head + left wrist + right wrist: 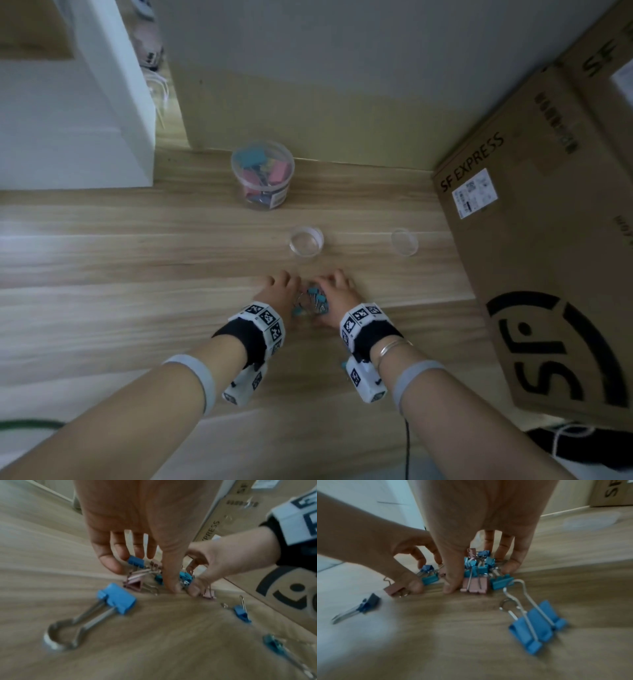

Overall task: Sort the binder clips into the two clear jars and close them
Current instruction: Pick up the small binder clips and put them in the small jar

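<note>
A heap of small blue and pink binder clips (311,300) lies on the wooden floor between my two hands. My left hand (279,289) cups the heap's left side, its thumb (171,586) on the floor and its fingers curled over a blue clip (136,561). My right hand (334,291) closes thumb and fingers round the heap's main cluster (477,569). Loose clips lie nearer my wrists: a blue one (118,599) and another blue one (537,626). Beyond the hands stands a small empty clear jar (306,241), its lid (404,241) to the right. The big clear jar (263,174) holds large clips.
A large SF Express cardboard box (534,240) stands close on the right. A white cabinet (113,102) stands at the back left and a wall runs behind the big jar. A black cable (407,445) trails by my right forearm.
</note>
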`<state>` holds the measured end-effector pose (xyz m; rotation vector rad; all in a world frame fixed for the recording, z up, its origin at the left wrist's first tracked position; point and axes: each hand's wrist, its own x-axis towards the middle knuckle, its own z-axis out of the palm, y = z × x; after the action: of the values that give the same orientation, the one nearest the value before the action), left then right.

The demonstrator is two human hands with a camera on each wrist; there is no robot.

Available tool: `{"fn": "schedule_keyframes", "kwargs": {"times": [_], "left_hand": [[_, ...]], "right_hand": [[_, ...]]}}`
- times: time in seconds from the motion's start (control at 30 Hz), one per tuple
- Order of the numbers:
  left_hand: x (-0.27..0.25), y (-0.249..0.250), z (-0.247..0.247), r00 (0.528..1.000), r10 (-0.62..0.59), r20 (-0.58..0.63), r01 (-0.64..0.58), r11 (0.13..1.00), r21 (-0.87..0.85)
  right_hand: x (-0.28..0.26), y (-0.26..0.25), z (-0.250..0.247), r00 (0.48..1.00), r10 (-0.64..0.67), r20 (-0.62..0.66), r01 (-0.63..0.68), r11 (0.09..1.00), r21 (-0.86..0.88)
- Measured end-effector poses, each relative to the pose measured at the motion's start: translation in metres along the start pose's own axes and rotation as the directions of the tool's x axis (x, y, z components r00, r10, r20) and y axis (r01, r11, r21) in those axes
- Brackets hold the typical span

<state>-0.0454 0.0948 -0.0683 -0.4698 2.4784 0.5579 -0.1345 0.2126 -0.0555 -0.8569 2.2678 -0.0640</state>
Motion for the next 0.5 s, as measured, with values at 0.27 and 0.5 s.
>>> {"fn": "schedule_keyframes", "kwargs": {"times": [0.27,0.5], "left_hand": [[-0.001,-0.001,-0.003,0.997,0.006,-0.073,-0.018,0.985,-0.172],[0.003,-0.006,-0.003,0.987,0.021,-0.160,-0.048,0.985,-0.167]], "right_hand": [[0.006,-0.002,0.001,0.992,-0.071,-0.107,0.083,0.990,0.114],[0.013,0.004,-0.003,0.983,-0.076,-0.167,0.096,0.989,0.112]]}}
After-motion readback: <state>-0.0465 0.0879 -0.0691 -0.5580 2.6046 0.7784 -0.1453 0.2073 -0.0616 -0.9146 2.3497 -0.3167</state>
